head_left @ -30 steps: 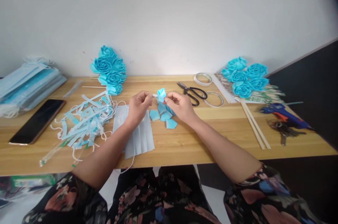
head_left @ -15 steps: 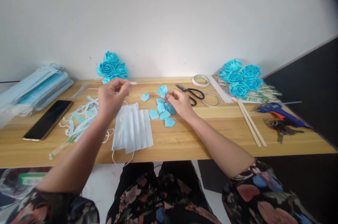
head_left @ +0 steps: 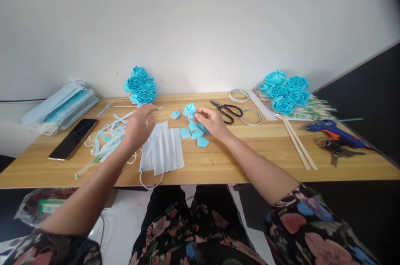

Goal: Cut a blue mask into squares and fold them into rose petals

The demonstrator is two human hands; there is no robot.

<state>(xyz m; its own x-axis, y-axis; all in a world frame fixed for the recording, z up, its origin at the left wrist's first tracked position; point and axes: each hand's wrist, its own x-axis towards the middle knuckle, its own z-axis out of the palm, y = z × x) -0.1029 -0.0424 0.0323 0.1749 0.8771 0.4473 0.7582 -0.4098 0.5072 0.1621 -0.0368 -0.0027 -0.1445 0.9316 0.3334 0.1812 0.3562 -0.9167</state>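
Observation:
My right hand (head_left: 211,120) pinches a small folded blue petal piece (head_left: 190,110) just above the wooden table (head_left: 250,161). Several loose blue petals (head_left: 195,133) lie under it, and one more petal (head_left: 175,114) lies apart to the left. My left hand (head_left: 139,125) hovers over the table to the left, its fingers pressed together on a thin white strip (head_left: 158,107); the hand is slightly blurred. A pleated face mask (head_left: 162,148) lies flat between my hands, near the front edge.
Cut mask scraps (head_left: 108,138), a phone (head_left: 73,138) and stacked masks (head_left: 61,106) lie at the left. Blue paper roses (head_left: 140,86) stand at the back, with more roses (head_left: 286,90) at the right. Scissors (head_left: 228,111), tape rolls (head_left: 251,116), sticks (head_left: 298,144), a glue gun (head_left: 334,133) and keys (head_left: 336,150) lie at the right.
My left hand pulled a white strip off the blue piece, swung left with it and has now dropped lower over the table. The right hand kept the blue piece in place.

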